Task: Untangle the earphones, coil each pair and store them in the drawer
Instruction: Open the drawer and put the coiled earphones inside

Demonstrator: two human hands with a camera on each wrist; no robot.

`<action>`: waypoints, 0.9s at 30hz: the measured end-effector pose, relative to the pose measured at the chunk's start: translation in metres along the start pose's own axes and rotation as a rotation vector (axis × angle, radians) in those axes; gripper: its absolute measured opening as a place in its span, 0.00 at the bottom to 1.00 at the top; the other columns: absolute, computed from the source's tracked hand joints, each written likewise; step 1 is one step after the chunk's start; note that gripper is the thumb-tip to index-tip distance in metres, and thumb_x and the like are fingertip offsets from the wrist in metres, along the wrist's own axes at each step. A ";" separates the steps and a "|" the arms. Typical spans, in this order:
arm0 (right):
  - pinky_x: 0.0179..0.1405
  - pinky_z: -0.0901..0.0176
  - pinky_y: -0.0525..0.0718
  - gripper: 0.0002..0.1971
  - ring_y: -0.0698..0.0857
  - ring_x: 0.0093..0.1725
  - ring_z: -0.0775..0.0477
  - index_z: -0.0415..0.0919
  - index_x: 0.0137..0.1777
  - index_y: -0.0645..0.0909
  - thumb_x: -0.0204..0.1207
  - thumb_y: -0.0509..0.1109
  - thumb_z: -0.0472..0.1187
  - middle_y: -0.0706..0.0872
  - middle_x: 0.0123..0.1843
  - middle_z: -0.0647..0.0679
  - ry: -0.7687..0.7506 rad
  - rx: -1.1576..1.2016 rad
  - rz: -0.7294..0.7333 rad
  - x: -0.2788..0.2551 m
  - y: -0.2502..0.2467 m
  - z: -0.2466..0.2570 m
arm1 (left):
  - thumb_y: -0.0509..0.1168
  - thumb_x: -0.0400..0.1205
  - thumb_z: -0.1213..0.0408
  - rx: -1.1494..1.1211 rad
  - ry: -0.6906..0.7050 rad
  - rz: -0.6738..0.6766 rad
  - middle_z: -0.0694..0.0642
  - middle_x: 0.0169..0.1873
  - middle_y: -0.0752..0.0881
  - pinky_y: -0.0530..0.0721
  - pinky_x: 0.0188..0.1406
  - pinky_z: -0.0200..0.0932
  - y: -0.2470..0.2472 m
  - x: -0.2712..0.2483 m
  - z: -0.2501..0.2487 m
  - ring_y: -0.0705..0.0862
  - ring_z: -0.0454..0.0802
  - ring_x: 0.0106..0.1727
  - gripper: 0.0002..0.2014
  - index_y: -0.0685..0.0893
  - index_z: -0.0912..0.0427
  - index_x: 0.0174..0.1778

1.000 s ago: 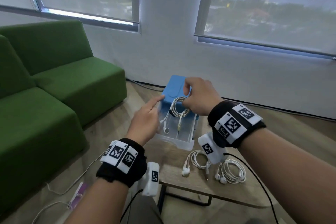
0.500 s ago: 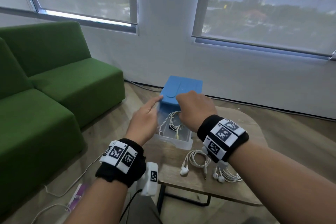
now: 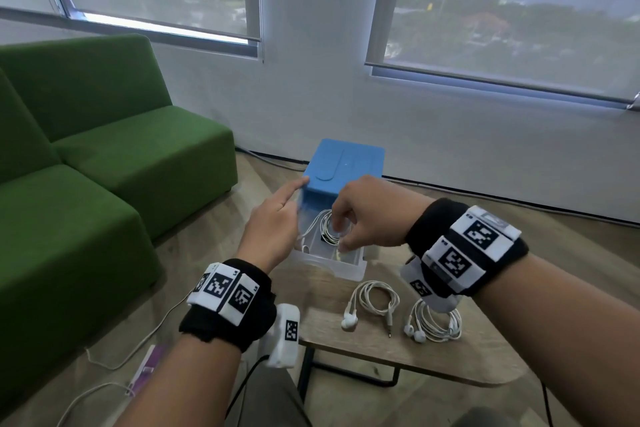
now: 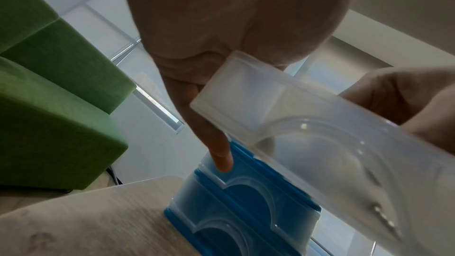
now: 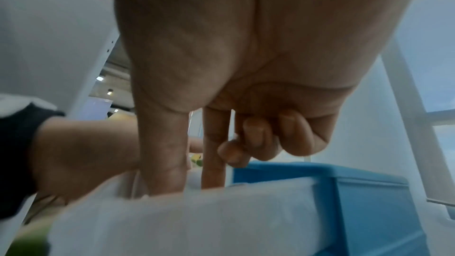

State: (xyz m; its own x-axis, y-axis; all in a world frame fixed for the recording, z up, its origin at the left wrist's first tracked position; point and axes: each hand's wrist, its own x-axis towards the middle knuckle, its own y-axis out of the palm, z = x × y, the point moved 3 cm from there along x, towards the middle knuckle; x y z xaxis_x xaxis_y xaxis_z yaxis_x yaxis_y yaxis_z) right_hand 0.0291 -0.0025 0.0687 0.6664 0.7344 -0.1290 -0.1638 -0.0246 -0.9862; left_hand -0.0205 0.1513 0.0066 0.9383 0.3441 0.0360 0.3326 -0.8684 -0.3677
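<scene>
**Coil lowered into open drawer**

Far left: green upholstered sofa (image 3: 104, 163), apart from the work. Next, left hand (image 3: 273, 229) beside the pulled-out translucent plastic drawer (image 3: 332, 265), forefinger stretched forward to touch the front top corner of the blue plastic drawer cabinet (image 3: 346, 165); seen from the left wrist, fingertip on the cabinet's front face above the lower closed drawers, remaining fingers hidden behind the drawer wall. Nothing grasped there; left grip released, steadying only.

Centre: coiled white earphones (image 3: 329, 224) lying inside the open drawer, loop toward the cabinet, loose ends trailing toward the drawer front. Directly above, right hand (image 3: 367, 215), thumb and forefinger reaching down into the drawer at the coil, other fingers curled into the palm in the right-wrist view. Fingertips hidden below the drawer rim, so cannot tell whether the right grip pinches the cable or has let go.

Right, on the wooden bench (image 3: 450, 357) just in front of the drawer: second coiled white earphones (image 3: 372, 302), then third coiled white earphones (image 3: 436, 322) partly under the right wrist band, the two coils near each other, neither touched.
</scene>
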 end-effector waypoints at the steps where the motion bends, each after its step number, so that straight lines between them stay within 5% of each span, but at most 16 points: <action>1: 0.40 0.56 0.79 0.13 0.82 0.42 0.53 0.51 0.47 0.89 0.68 0.83 0.55 0.80 0.38 0.59 0.003 -0.041 0.014 0.002 0.002 0.003 | 0.52 0.84 0.65 0.000 0.001 -0.001 0.46 0.32 0.80 0.91 0.56 0.66 0.000 0.000 0.000 0.77 0.49 0.31 0.30 0.83 0.27 0.70; 8: 0.32 0.58 0.73 0.09 0.84 0.41 0.41 0.47 0.37 0.82 0.77 0.74 0.46 0.77 0.37 0.51 0.033 -0.228 0.014 0.010 0.005 0.010 | 0.51 0.81 0.63 -0.002 -0.003 0.001 0.44 0.24 0.78 0.92 0.50 0.65 -0.002 -0.001 0.002 0.75 0.44 0.24 0.30 0.83 0.25 0.69; 12: 0.32 0.56 0.68 0.19 0.73 0.31 0.44 0.47 0.32 0.65 0.82 0.69 0.45 0.67 0.34 0.51 0.082 -0.294 -0.079 0.010 0.003 0.003 | 0.51 0.86 0.66 0.045 0.019 -0.006 0.49 0.37 0.83 0.83 0.40 0.54 -0.002 0.001 0.002 0.77 0.48 0.30 0.30 0.82 0.26 0.72; 19: 0.39 0.52 0.71 0.10 0.78 0.40 0.41 0.48 0.44 0.71 0.85 0.65 0.47 0.64 0.35 0.51 0.129 -0.341 -0.207 0.011 0.000 -0.002 | 0.50 0.85 0.66 0.063 0.012 -0.002 0.48 0.36 0.82 0.87 0.43 0.57 -0.001 0.001 0.002 0.77 0.50 0.31 0.31 0.81 0.25 0.72; 27: 0.40 0.51 0.71 0.17 0.75 0.40 0.41 0.47 0.42 0.66 0.81 0.70 0.53 0.64 0.35 0.52 0.198 -0.245 -0.259 0.012 0.001 -0.013 | 0.51 0.86 0.67 0.046 0.012 -0.006 0.50 0.36 0.83 0.80 0.35 0.50 0.000 0.001 0.003 0.74 0.48 0.29 0.30 0.82 0.27 0.73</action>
State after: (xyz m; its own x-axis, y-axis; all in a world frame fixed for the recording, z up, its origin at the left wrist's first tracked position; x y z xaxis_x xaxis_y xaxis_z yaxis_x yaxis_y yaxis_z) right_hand 0.0466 -0.0026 0.0646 0.7941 0.5930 0.1332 0.1900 -0.0340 -0.9812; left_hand -0.0199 0.1531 0.0040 0.9376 0.3443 0.0495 0.3334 -0.8489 -0.4101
